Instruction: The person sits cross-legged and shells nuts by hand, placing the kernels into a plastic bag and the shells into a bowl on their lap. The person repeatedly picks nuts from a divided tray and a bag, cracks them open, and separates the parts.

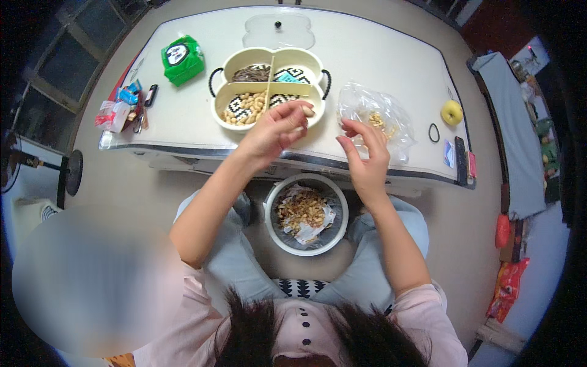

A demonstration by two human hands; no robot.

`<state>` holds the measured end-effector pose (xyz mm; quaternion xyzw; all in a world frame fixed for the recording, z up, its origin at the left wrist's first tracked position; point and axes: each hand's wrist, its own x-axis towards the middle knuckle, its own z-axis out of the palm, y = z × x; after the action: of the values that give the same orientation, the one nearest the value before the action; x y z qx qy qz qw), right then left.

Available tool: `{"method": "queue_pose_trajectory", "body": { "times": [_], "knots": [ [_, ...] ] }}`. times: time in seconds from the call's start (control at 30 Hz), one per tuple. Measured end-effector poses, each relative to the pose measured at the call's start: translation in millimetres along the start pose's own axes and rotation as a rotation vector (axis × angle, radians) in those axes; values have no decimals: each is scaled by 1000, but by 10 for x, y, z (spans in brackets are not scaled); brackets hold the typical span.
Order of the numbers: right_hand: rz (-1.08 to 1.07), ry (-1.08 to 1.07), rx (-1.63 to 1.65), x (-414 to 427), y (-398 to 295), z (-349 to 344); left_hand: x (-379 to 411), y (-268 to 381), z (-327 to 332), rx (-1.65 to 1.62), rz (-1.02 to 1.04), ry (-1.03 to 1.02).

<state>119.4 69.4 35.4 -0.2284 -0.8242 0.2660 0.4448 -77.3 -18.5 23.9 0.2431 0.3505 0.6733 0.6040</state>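
Observation:
My left hand [277, 133] is over the front right of a cream divided snack tray [219, 112], its fingertips closed on an unshelled peanut [307, 111]. My right hand [370, 153] hangs at the table's front edge, thumb and fingers apart, with nothing seen between them. Just beyond it lies a clear plastic bag [367, 98] with shelled peanuts [377, 120] on or in it. Unshelled peanuts [245, 110] fill part of the tray's front left compartment. Dark seeds [251, 74] lie behind them, and a turquoise packet [289, 78] sits at back right. My left hand partly hides the front right compartment.
Between my knees stands a lined waste bin [270, 229] holding shells and paper. A clear lid [277, 36] lies behind the tray. A green tissue pack [183, 62] is at left; a yellow-green apple [451, 113], black hair tie [434, 133] and remote control [460, 158] are at right.

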Motion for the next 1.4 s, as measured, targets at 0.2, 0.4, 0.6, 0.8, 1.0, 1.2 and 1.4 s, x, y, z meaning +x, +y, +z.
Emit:
{"method": "queue_pose_trajectory", "body": {
  "times": [0.2, 0.4, 0.6, 0.8, 1.0, 1.2, 1.4],
  "knots": [
    [-56, 15, 24, 16, -17, 34, 38, -289, 256, 10, -138, -58],
    [-49, 27, 16, 4, 20, 17, 64, -367, 279, 86, -124, -44],
    [-44, -16, 24, -6, 28, 6, 25, -394, 253, 30, -247, -84],
    [-70, 20, -8, 3, 66, -9, 7, -357, 296, 144, -198, -39],
    [-99, -23, 18, -27, 104, -8, -17, -294, 334, 238, -201, 1],
    [-40, -112, 103, -2, 193, -39, -28, -312, 307, 152, -262, 7],
    [282, -164, 389, -44, 189, -55, -33, -341, 293, 116, -293, 14]
  ]
}}
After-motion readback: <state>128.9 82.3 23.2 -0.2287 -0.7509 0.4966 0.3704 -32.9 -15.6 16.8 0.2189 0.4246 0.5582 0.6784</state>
